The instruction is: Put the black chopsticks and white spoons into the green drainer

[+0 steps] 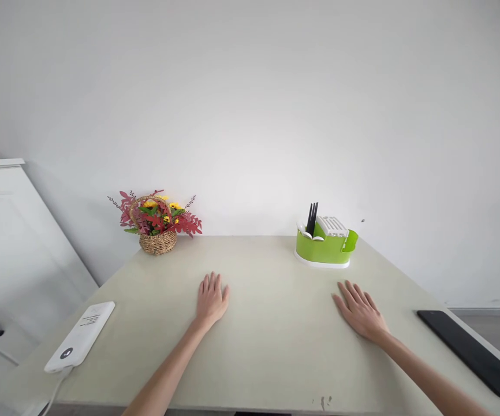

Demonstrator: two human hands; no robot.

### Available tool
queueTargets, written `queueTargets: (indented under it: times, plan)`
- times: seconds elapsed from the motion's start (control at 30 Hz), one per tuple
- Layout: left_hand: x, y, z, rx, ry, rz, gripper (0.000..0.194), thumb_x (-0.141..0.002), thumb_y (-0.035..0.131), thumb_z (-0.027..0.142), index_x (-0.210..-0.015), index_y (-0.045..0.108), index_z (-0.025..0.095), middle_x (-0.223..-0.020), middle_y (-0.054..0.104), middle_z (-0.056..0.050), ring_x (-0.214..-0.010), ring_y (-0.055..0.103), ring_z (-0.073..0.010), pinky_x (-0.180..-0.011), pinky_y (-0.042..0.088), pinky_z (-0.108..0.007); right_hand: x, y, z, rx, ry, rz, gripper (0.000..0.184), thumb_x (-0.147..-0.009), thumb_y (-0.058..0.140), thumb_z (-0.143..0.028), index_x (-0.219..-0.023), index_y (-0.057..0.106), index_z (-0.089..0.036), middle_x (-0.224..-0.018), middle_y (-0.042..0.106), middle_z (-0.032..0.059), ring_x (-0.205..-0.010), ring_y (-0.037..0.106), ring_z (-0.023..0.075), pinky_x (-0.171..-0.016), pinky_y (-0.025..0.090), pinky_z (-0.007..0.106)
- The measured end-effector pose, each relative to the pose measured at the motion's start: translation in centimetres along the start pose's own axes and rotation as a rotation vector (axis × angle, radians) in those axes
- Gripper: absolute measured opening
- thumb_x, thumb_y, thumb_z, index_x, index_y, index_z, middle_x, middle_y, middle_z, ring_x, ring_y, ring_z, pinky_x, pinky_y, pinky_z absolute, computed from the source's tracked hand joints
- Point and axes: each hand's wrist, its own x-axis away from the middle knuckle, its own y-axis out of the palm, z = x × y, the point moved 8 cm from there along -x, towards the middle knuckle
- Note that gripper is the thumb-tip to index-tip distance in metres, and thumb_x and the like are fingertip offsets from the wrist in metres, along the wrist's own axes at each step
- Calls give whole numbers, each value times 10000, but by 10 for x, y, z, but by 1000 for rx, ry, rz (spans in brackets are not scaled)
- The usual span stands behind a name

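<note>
My left hand (212, 300) lies flat on the pale table (267, 358), palm down, fingers stretched out and holding nothing. Palm down to the right, my right hand (359, 311) also rests on the tabletop with its fingers spread. Just beyond it stands a green utensil holder (323, 249) with a white base and a white slotted top. Black chopsticks (312, 219) stand upright in its left part, beside white spoons (305, 233). At the back left is a wicker basket (158, 242) of red leaves and yellow flowers.
A white power bank (81, 337) with a cable (57, 390) plugged in lies at the left edge. Along the right edge lies a black phone-like slab (470, 351). A white cabinet (20, 260) stands left of the table, and a white wall (250, 115) rises behind it.
</note>
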Motion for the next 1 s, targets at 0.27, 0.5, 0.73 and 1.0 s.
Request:
queueTargets:
  times: [0.27, 0.5, 0.73, 1.0]
  plan:
    - [-2, 6, -2, -31, -7, -40, 676, -966, 396, 525, -1502, 511, 130, -1646, 398, -198, -1572, 258, -399, -1276, 154, -554, 12, -2, -5, 40, -8, -46, 847, -981, 208, -704, -1654, 323, -201, -1731, 234, 43, -1604, 160, 252, -1302, 107, 468]
    - [-4, 10, -1, -211, 6, -72, 658, -1012, 340, 519, -1556, 458, 169, -1661, 389, -146, -1573, 268, -369, -1267, 187, -552, 13, -3, -7, 63, 5, -67, 846, -987, 188, -699, -1662, 300, -201, -1738, 211, 35, -1608, 140, 240, -1305, 91, 455]
    - [-9, 10, 1, -320, -27, -194, 688, -1048, 252, 541, -1615, 372, 172, -1714, 283, -98, -1597, 203, -335, -1289, 139, -506, 14, -3, -8, 88, 15, -78, 825, -997, 180, -674, -1668, 281, -205, -1742, 200, 26, -1610, 131, 230, -1304, 83, 446]
    - [-27, 8, -12, -310, 41, -251, 676, -1050, 274, 548, -1629, 353, 208, -1714, 282, -53, -1598, 211, -313, -1290, 160, -491, 14, -3, -9, 114, 7, -73, 829, -997, 165, -677, -1664, 292, -202, -1741, 202, 24, -1609, 131, 226, -1304, 83, 438]
